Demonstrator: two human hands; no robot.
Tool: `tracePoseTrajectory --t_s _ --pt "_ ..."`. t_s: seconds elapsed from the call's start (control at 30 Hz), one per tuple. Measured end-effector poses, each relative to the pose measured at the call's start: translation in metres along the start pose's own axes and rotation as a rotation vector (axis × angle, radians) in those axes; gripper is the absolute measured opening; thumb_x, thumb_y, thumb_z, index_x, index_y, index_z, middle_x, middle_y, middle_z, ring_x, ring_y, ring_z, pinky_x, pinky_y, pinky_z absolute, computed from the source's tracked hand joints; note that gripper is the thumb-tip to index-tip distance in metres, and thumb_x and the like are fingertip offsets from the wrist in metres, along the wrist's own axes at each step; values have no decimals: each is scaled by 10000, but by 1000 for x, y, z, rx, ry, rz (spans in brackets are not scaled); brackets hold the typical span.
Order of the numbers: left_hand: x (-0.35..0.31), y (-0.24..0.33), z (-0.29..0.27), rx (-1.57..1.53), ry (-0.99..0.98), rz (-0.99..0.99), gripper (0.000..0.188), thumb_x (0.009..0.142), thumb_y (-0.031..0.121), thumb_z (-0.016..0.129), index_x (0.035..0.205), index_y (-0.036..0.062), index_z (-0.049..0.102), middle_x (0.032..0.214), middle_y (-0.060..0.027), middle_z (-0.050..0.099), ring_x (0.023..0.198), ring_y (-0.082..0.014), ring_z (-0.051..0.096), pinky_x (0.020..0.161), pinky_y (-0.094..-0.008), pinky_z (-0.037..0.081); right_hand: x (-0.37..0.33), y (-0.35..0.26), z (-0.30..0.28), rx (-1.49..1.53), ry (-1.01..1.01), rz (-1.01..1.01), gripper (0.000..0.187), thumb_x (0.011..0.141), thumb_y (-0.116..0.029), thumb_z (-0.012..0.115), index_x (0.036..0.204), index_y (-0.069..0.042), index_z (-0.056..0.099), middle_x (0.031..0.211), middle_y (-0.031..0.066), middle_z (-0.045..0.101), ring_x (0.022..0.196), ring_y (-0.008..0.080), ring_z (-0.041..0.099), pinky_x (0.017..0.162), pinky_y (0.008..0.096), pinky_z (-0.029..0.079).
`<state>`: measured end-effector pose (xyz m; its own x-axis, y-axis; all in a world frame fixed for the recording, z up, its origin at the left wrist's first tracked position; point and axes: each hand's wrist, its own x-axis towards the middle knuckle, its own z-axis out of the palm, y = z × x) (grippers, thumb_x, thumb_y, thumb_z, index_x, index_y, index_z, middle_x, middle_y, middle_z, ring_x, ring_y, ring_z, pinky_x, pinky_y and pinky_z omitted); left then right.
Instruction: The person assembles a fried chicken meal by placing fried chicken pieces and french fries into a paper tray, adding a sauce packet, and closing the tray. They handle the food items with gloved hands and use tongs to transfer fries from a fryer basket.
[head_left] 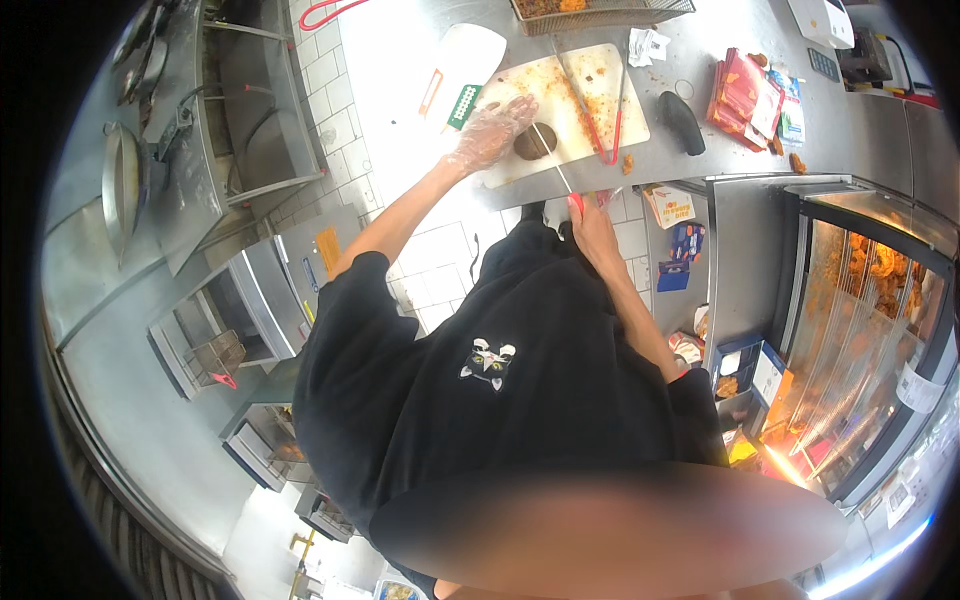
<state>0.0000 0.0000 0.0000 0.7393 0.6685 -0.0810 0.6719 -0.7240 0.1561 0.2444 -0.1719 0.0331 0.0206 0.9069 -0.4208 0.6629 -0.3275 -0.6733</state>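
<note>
On the work table lies a white cutting board covered in orange crumbs. My left hand, in a clear plastic glove, rests on its left part with fingers stretched out, beside a round dark brown patty. My right hand is closed around the red handle of a knife. The knife's thin blade reaches over the patty; whether it has cut in cannot be seen. Red-handled tongs lie on the board to the right of the patty.
A wire basket with fried pieces stands at the far edge. Right of the board are a dark elongated object and red packets. A glass warming cabinet with fried food stands at right, metal shelving at left.
</note>
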Motion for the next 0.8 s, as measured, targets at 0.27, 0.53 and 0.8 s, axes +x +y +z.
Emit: tracePoseTrajectory --t_s 0.27,0.53,0.8 --pt "-20 7 23 3 44 -82 752 817 -20 562 1540 55 368 1603 -145 365 1470 -274 372 1161 -474 338 2 4 20 -120 -77 58 489 1057 -416 460 1007 41 624 884 326 664 918 546 616 795 594 463" --pt "-33 41 45 -537 686 -510 363 950 131 634 1301 47 590 1278 -185 634 1205 -347 581 1047 -505 427 -6 13 9 144 -39 -65 498 1054 -435 459 1035 41 604 900 336 655 906 548 613 794 588 468" --pt "39 49 28 -232 414 -244 341 928 396 635 1002 78 732 980 -140 717 946 -292 665 842 -442 507 -6 36 -18 188 159 -20 500 1063 -448 447 1062 27 604 890 319 647 901 523 621 759 545 465"
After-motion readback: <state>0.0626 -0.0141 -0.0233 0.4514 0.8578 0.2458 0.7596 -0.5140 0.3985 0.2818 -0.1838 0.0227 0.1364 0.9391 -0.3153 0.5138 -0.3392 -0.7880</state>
